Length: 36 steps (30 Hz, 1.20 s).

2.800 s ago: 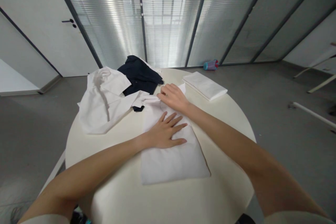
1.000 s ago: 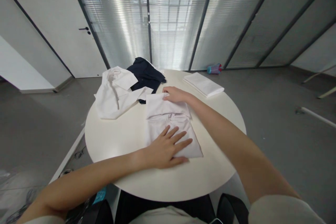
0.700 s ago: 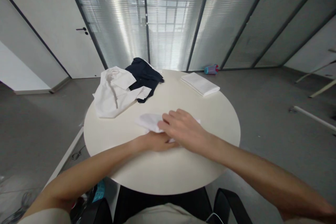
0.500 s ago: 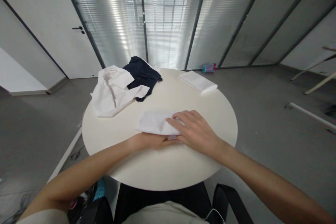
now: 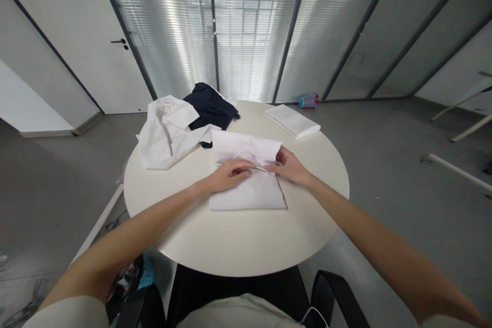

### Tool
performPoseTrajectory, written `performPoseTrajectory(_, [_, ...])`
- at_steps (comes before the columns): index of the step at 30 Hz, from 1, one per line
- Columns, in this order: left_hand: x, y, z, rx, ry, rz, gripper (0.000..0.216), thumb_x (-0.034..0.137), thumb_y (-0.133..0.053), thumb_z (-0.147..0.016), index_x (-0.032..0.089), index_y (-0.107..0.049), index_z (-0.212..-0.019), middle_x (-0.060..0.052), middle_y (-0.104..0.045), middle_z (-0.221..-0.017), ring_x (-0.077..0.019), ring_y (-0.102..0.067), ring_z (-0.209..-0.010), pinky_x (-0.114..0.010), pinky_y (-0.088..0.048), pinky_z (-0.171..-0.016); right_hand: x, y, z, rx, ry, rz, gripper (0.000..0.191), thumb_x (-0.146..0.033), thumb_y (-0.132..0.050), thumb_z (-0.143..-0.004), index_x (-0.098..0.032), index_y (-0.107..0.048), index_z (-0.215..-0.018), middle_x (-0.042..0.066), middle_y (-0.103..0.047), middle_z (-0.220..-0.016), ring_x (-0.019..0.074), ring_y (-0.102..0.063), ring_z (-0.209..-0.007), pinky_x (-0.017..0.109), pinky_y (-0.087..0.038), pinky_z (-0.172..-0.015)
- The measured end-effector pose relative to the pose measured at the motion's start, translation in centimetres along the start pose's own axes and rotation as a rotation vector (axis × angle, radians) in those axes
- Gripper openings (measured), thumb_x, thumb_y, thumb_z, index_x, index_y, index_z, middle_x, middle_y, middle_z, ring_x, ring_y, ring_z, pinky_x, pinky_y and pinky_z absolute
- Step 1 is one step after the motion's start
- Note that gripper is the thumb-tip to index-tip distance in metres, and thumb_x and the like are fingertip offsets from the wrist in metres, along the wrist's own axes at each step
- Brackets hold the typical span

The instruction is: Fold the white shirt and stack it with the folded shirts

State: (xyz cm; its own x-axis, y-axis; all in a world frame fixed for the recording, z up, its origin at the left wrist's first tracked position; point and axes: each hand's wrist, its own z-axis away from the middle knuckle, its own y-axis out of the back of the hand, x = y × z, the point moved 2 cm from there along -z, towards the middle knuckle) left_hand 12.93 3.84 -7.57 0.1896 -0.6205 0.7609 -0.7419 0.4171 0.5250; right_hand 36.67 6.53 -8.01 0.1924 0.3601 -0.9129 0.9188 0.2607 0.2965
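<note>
White, unmarked folded shirt point(image 5: 248, 192) lies under the left hand point(image 5: 230, 171) and right hand point(image 5: 288, 165), both pinching its fold.

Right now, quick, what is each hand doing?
Left hand: fingers curled, pressing on the white folded shirt.
Right hand: fingers pinching the same shirt's fold.

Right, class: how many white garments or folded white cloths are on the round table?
3: one under both hands, one crumpled at far left, one folded at far right. More may hide beneath the dark garment.
</note>
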Motion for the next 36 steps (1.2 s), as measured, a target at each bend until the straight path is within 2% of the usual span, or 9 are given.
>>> performPoseTrajectory(3, [-0.2, 0.5, 0.4, 0.127, -0.028, -0.056, 0.023, 0.033, -0.057, -0.097, 0.019, -0.074, -0.104, -0.012, -0.069, -0.115, -0.0206, -0.067, -0.101, -0.033, -0.055, -0.085, 0.7, -0.3, -0.6, 0.025, -0.044, 0.085, 0.061, -0.052, -0.079, -0.072, -0.018, -0.057, -0.118, 0.013, -0.067, -0.116, 0.032, -0.064, -0.106, 0.052, -0.052, -0.095])
performPoseTrajectory(5, [-0.5, 2.1, 0.9, 0.358, -0.023, -0.174, 0.024, 0.031, -0.065, -0.091, 0.021, -0.072, -0.111, -0.011, -0.065, -0.116, -0.0223, -0.063, -0.109, -0.037, -0.052, -0.093, 0.9, -0.4, -0.7, 0.066, -0.025, 0.162, 0.058, -0.048, -0.074, -0.077, -0.019, -0.054, -0.122, 0.014, -0.066, -0.116, 0.032, -0.063, -0.105, 0.053, -0.052, -0.095])
performPoseTrajectory(9, [-2.7, 6.1, 2.2, 0.726, 0.321, -0.242, 0.09, 0.031, -0.087, -0.063, 0.019, -0.049, -0.144, -0.013, -0.055, -0.123, -0.0278, -0.057, -0.113, -0.044, -0.051, -0.093, 1.1, -0.3, -1.0, 0.12, 0.044, 0.202, 0.046, -0.044, -0.062, -0.087, -0.023, -0.048, -0.125, 0.011, -0.064, -0.119, 0.0289, -0.061, -0.111, 0.048, -0.052, -0.098])
performPoseTrajectory(12, [-4.5, 7.2, 2.8, 0.495, 0.545, 0.014, 0.104, 0.039, -0.089, -0.059, 0.013, -0.04, -0.147, -0.01, -0.063, -0.106, -0.024, -0.063, -0.092, -0.04, -0.053, -0.08, 1.2, -0.1, -1.2, 0.14, 0.066, 0.274, 0.036, -0.043, -0.055, -0.092, -0.023, -0.047, -0.121, 0.01, -0.064, -0.109, 0.0267, -0.063, -0.103, 0.045, -0.055, -0.092])
performPoseTrajectory(15, [-4.8, 6.9, 3.0, 0.256, 0.516, 0.114, 0.077, 0.044, -0.086, -0.062, 0.012, -0.057, -0.127, -0.008, -0.067, -0.095, -0.0209, -0.063, -0.079, -0.035, -0.052, -0.071, 0.5, 0.3, -0.4, 0.114, 0.169, 0.382, 0.03, -0.038, -0.056, -0.092, -0.022, -0.049, -0.117, 0.01, -0.063, -0.107, 0.0262, -0.063, -0.099, 0.043, -0.057, -0.084])
performPoseTrajectory(19, [-3.9, 6.3, 3.4, 0.213, 0.278, -0.097, 0.041, 0.036, -0.076, -0.074, 0.013, -0.066, -0.106, -0.008, -0.066, -0.098, -0.023, -0.061, -0.089, -0.038, -0.051, -0.081, -1.1, 0.7, 2.6, -0.101, 0.434, 0.578, 0.016, -0.021, -0.056, -0.09, -0.025, -0.057, -0.106, 0.011, -0.055, -0.131, 0.0263, -0.057, -0.12, 0.043, -0.055, -0.094])
performPoseTrajectory(23, [-2.7, 5.6, 4.4, 0.121, 0.065, -0.353, 0.018, 0.023, -0.063, -0.082, 0.02, -0.067, -0.1, -0.007, -0.059, -0.111, -0.0246, -0.055, -0.107, -0.043, -0.045, -0.098, -1.6, 1.0, 4.8, -0.166, 0.56, 0.775, 0.022, -0.007, -0.048, -0.088, -0.024, -0.059, -0.097, 0.011, -0.058, -0.127, 0.026, -0.059, -0.117, 0.045, -0.056, -0.092])
performPoseTrajectory(28, [-2.0, 5.2, 5.1, 0.097, 0.093, -0.41, 0.014, 0.022, -0.055, -0.09, 0.022, -0.064, -0.101, -0.006, -0.058, -0.117, -0.0213, -0.057, -0.103, -0.038, -0.048, -0.095, -1.9, 0.6, 5.1, -0.082, 0.695, 0.833, 0.021, -0.004, -0.05, -0.087, -0.021, -0.058, -0.096, 0.015, -0.063, -0.121, 0.0267, -0.061, -0.11, 0.05, -0.056, -0.09])
performPoseTrajectory(36, [0.6, 6.5, 5.4, -0.049, -0.187, -0.55, 0.022, 0.014, -0.052, -0.092, 0.02, -0.069, -0.105, -0.013, -0.063, -0.121, -0.0257, -0.06, -0.115, -0.044, -0.049, -0.098, -3.2, 1.3, 5.9, -0.268, 0.639, 0.878, 0.028, -0.004, -0.051, -0.086, -0.021, -0.065, -0.103, 0.013, -0.059, -0.139, 0.0267, -0.055, -0.131, 0.051, -0.053, -0.103])
